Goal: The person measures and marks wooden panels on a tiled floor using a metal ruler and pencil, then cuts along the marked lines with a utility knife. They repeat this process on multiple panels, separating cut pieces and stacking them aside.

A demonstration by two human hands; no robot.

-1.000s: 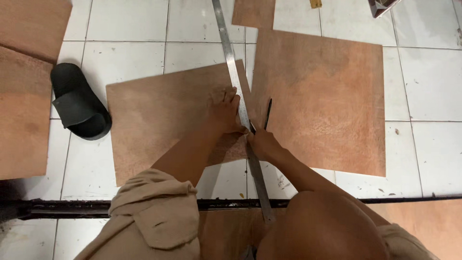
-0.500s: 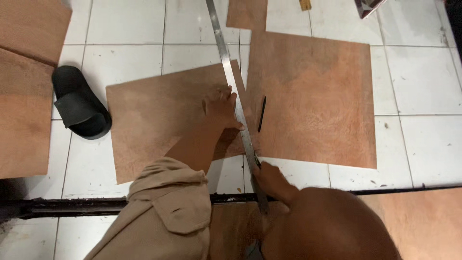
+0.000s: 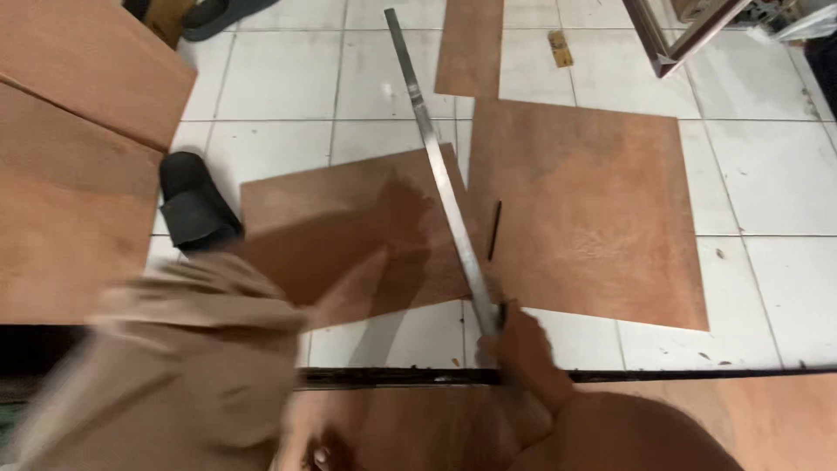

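White floor tiles (image 3: 375,87) lie beneath; right hand (image 3: 523,349) clenches the metal straightedge's (image 3: 445,187) near end; left hand (image 3: 397,218), blurred, grip untellable, over the plywood sheet (image 3: 331,222); best pin both ends firmly.

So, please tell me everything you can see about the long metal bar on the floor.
The long, flat, grey metal bar looks like a thin steel straightedge, narrow and dull in shine. It lies slanted across the white tiled floor, from the top middle down toward the person. It rests over the smaller brown plywood sheet, along its right edge, next to the larger square plywood sheet. The right hand grips its near end. A thin dark pencil-like stick lies just beside it.
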